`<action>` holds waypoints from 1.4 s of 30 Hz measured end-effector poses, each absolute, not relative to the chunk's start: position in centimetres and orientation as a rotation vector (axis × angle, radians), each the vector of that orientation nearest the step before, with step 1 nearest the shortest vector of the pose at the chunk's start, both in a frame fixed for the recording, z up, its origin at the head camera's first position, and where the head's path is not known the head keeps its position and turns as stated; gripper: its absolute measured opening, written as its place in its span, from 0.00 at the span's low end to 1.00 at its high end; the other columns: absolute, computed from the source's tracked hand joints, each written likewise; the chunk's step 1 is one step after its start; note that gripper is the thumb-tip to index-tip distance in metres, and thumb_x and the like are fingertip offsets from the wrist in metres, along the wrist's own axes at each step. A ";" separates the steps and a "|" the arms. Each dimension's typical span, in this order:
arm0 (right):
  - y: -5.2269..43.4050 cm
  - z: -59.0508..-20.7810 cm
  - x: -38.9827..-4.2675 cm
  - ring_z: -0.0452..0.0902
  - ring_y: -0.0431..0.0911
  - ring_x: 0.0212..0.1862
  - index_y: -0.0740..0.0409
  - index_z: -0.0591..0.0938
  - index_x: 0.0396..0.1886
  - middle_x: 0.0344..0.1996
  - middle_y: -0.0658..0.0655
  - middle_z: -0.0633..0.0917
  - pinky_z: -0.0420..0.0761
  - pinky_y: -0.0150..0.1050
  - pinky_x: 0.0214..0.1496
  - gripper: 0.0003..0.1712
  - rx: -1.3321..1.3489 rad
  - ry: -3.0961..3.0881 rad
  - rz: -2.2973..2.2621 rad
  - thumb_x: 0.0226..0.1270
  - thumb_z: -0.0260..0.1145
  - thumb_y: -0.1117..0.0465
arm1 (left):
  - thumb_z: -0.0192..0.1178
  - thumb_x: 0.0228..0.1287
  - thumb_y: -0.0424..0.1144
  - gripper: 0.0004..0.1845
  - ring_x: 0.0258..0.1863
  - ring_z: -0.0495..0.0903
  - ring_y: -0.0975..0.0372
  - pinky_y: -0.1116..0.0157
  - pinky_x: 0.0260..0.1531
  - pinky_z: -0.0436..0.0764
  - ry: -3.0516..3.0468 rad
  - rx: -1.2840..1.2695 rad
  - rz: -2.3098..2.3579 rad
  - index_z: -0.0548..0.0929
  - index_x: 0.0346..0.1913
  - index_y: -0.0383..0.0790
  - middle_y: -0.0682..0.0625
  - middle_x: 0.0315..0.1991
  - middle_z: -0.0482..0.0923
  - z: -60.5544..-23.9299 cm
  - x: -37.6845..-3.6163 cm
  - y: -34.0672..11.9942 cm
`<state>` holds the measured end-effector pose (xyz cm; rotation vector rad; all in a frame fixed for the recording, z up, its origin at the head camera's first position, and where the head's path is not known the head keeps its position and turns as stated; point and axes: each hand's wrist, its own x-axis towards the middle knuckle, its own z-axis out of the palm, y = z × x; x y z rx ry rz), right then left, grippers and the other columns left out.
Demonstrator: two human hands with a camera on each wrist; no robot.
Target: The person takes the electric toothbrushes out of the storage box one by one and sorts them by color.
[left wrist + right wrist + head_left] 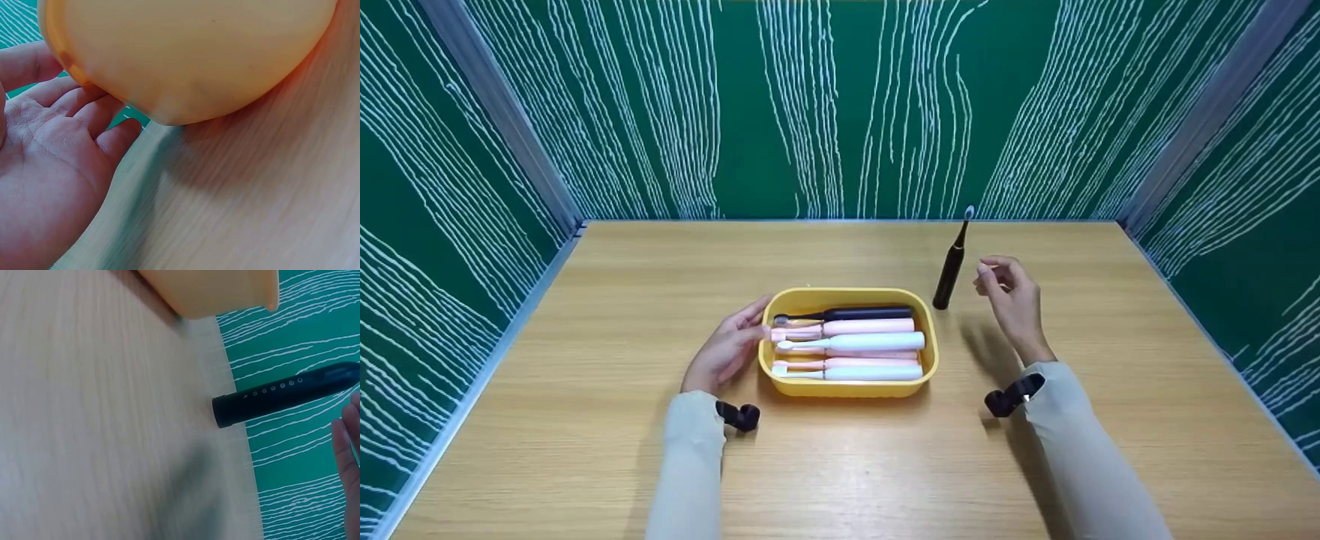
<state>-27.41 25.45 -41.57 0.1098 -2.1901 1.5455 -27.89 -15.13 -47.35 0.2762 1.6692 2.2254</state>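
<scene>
A yellow plastic bin (851, 388) stands on the table, holding several electric toothbrushes: a black toothbrush (870, 313) at the back, then pink ones (877, 326) and white ones (877, 342), heads to the left. My left hand (731, 345) grips the bin's left end, thumb at the rim and fingers against the outside wall. Just right of the bin, another black toothbrush (950, 274) stands upright on its base, head up; its row of small marks shows in the right wrist view. Beside it my right hand (1012, 296) hovers with loosely bent fingers, apart from the brush and holding nothing.
The wooden table (607, 300) meets green panels (742, 112) with white wavy lines at the back and both sides. Grey posts (502, 112) mark the back corners. A small black camera (741, 416) is strapped to each wrist.
</scene>
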 end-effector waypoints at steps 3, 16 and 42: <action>25.3 -41.4 -27.4 0.80 0.38 0.31 0.71 0.77 0.49 0.31 0.61 0.83 0.83 0.26 0.38 0.15 0.128 -2.185 1.529 0.71 0.58 0.63 | 0.49 0.62 0.20 0.38 0.75 0.50 0.52 0.60 0.74 0.56 1.675 0.267 2.226 0.50 0.75 0.32 0.39 0.76 0.48 -47.4 -27.9 -15.1; 23.6 -40.9 -27.5 0.79 0.41 0.29 0.73 0.79 0.47 0.30 0.73 0.81 0.82 0.27 0.35 0.13 0.260 -2.123 1.594 0.67 0.61 0.67 | 0.49 0.62 0.20 0.38 0.75 0.51 0.52 0.60 0.75 0.52 1.642 0.289 2.236 0.48 0.75 0.32 0.39 0.76 0.47 -47.4 -27.9 -15.0; 21.8 -40.8 -28.6 0.78 0.36 0.37 0.60 0.80 0.52 0.37 0.59 0.84 0.80 0.22 0.42 0.18 0.466 -2.368 1.457 0.68 0.62 0.55 | 0.47 0.62 0.20 0.37 0.75 0.51 0.51 0.59 0.75 0.53 1.630 0.324 2.243 0.49 0.75 0.31 0.38 0.76 0.48 -47.5 -28.0 -15.0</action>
